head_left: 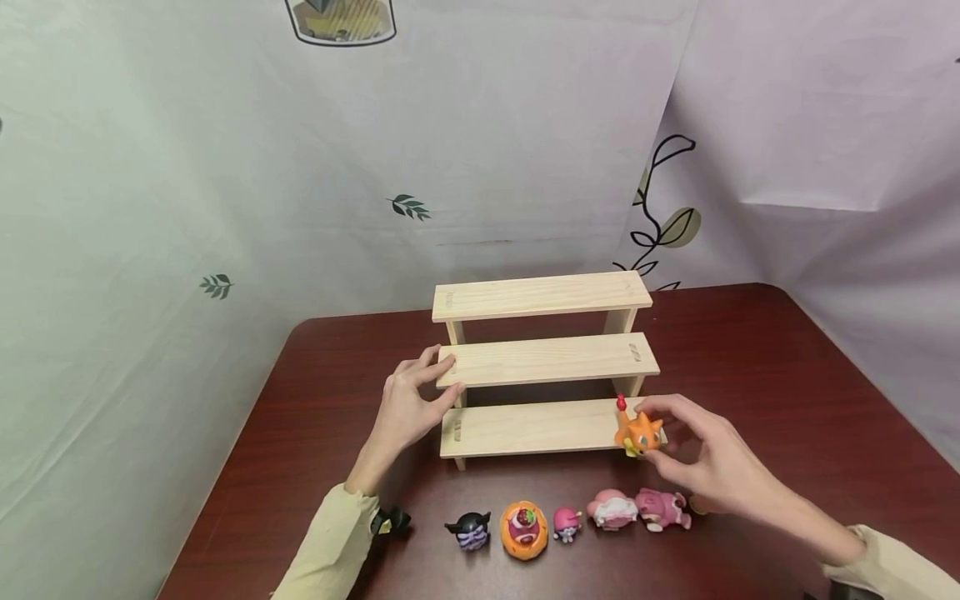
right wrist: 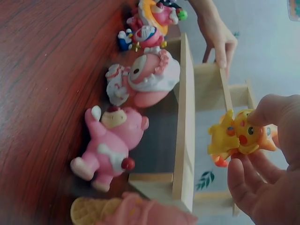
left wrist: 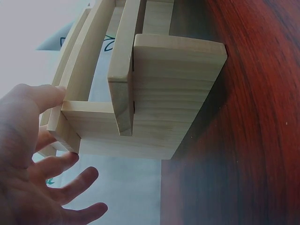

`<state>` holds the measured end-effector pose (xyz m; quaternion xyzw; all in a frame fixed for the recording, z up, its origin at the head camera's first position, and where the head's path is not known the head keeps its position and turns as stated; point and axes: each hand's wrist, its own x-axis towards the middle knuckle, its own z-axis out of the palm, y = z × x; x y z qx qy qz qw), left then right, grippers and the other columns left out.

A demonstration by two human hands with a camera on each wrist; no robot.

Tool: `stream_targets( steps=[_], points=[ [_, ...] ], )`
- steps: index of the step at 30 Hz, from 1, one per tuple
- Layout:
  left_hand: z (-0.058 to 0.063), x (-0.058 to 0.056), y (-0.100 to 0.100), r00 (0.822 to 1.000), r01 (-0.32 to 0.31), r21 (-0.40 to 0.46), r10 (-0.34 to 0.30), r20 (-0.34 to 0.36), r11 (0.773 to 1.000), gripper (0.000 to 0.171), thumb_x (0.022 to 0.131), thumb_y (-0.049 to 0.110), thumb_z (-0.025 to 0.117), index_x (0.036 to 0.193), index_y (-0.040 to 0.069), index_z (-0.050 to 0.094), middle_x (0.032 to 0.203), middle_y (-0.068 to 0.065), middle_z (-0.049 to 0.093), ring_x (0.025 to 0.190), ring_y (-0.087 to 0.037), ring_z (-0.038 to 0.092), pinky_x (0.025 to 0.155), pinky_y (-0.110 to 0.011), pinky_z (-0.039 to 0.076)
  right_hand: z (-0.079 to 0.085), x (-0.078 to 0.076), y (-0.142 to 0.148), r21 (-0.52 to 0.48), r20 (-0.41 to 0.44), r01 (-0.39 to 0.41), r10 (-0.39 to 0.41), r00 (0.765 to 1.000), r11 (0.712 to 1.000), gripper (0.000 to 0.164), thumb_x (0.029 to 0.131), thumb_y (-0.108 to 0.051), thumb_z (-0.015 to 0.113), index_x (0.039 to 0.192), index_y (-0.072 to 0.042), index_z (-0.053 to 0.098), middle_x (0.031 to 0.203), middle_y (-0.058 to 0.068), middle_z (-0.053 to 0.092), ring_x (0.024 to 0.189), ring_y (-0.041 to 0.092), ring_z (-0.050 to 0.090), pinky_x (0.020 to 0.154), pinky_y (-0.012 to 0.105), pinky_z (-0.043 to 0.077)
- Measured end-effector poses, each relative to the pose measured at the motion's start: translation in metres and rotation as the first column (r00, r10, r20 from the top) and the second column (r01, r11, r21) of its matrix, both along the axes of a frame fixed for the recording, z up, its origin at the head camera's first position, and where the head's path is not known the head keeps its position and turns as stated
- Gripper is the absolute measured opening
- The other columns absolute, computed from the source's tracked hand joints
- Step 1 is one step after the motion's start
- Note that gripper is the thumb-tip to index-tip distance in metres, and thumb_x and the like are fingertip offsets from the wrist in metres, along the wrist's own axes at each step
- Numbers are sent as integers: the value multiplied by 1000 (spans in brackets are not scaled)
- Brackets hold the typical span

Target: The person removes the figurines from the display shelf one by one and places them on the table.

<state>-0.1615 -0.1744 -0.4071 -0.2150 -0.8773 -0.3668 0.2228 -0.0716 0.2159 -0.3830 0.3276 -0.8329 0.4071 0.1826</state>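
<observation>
A three-step wooden display shelf (head_left: 540, 367) stands on the table. At the left end of its middle step my left hand (head_left: 408, 404) pinches the board; the left wrist view shows the thumb on the front edge and other fingers at the board's end (left wrist: 65, 133). My right hand (head_left: 712, 458) holds an orange cat-like figurine (head_left: 641, 433) with a yellow front, between thumb and fingers, at the right end of the lowest step. In the right wrist view the figurine (right wrist: 243, 133) faces the camera. Whether it touches the step I cannot tell.
Before the shelf stands a row of figurines: a black-hooded one (head_left: 471, 531), an orange ring-shaped one (head_left: 523, 531), a small pink one (head_left: 567, 523), a pink-and-white one (head_left: 612, 509), a pink bear (head_left: 662, 509) and an ice-cream cone one (right wrist: 136, 211). A dark object (head_left: 390, 522) lies by the left sleeve.
</observation>
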Motion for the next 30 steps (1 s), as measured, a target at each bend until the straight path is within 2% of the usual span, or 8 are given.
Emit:
stream_targets(
  steps=[7,11,19,30],
  points=[
    [1,-1,0,1000,9,5,-9,-1,1000,43,82,20,83,121,5,73,133,-24,59,111,-47,58,89,-64,43,-2,7,18,-17,43,51,-51,998,999,66,65,17,82,121,-10,62,98,-3,65,68,8,61,59,19,47],
    [1,-1,0,1000,8,8,-8,6,1000,43,82,21,82,121,5,74,134,-24,59,111,-47,58,90,-65,41,-4,9,26,-21,26,72,-72,997,997,69,62,19,82,122,-10,62,100,-1,66,68,8,62,63,19,47],
    [1,0,0,1000,1,5,-1,6,1000,44,81,20,83,121,4,73,134,-24,58,113,-47,57,91,-67,39,-7,14,38,-30,34,118,-117,993,993,71,60,23,79,122,-8,62,101,-1,65,65,8,60,62,18,47],
    [2,2,0,1000,8,2,-8,11,1000,43,82,20,82,122,5,73,134,-23,59,113,-47,57,88,-64,44,-4,16,50,-2,25,152,-152,988,988,70,60,24,77,121,-8,62,104,-5,63,68,7,60,59,16,47]
  ],
)
